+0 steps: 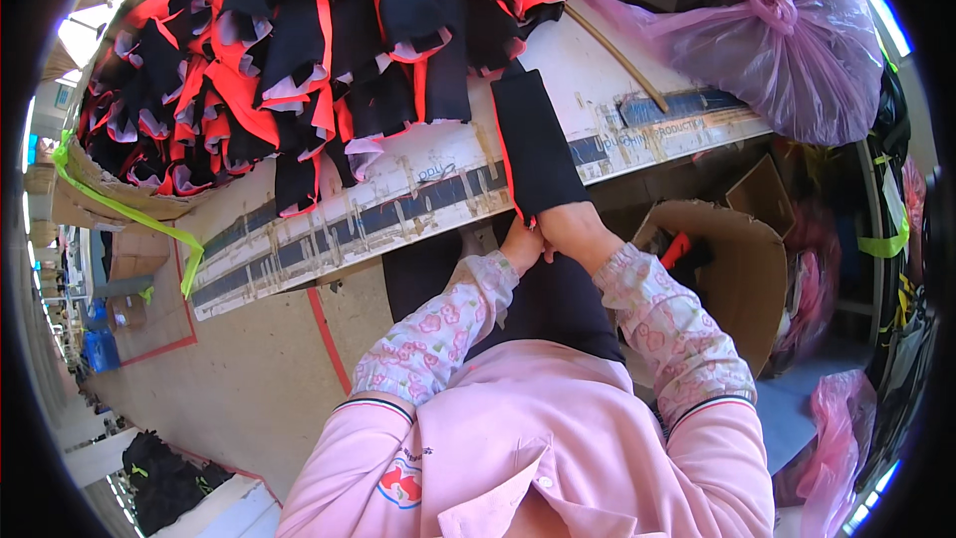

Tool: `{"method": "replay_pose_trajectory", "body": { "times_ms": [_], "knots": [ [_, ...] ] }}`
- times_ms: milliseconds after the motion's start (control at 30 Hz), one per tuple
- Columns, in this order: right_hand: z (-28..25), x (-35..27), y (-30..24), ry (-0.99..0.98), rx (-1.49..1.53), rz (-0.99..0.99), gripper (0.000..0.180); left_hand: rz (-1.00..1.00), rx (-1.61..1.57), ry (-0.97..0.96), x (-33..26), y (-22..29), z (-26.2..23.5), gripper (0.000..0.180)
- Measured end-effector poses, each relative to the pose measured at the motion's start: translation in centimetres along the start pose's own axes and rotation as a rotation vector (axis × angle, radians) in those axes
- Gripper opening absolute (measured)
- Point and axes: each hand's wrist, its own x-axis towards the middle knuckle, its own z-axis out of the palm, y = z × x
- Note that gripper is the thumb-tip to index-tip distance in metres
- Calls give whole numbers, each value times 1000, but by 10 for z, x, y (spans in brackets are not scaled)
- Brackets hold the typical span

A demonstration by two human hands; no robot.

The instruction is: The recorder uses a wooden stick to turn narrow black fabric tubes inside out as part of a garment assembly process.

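Note:
A long black fabric piece (538,139) with a bright orange edge lies over the front rim of the table and reaches down toward me. My left hand (522,245) grips its lower left corner, where the orange edge ends. Close beside it, almost touching, my right hand (578,233) holds the lower end, knuckles up. The fabric and the backs of the hands hide most of my fingers. A large heap of similar black and orange fabric pieces (349,50) covers the far left of the table.
The worn white table (438,174) has dark stripes along its front. A thin wooden stick (617,58) lies right of the black piece. Beyond it sits a knotted pink plastic bag (787,60). An open cardboard box (737,269) stands below at right. A yellow-green strap (129,201) hangs at left.

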Motion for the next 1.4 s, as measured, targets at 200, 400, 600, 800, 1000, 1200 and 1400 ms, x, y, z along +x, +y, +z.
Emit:
{"method": "replay_pose_trajectory", "body": {
  "times_ms": [200, 400, 600, 800, 1000, 1200, 1400],
  "knots": [
    [3, 50, 8, -572, 245, 523, 19, 28, -157, -23, 1, 4, -15, 23],
    [24, 33, 13, -592, -432, 87, 22, 327, -112, 76, -8, -37, -1, 17],
    [50, 33, 87, -351, -387, 55, 23, 106, -526, 262, 30, -45, 32, 22],
    [0, 9, -13, -162, -230, 119, 20, 172, -362, 383, 13, -29, 30, 13],
    [18, 2, -15, 105, -3, 186, 24, 462, -110, 230, 12, -32, 21, 13],
    [1, 16, -18, -61, -13, 211, 29, 249, -125, 522, 14, -41, 16, 12],
    [-52, -16, -58, -36, 282, -299, 23, 494, -182, 262, 3, -47, -12, 9]
  ]
}}
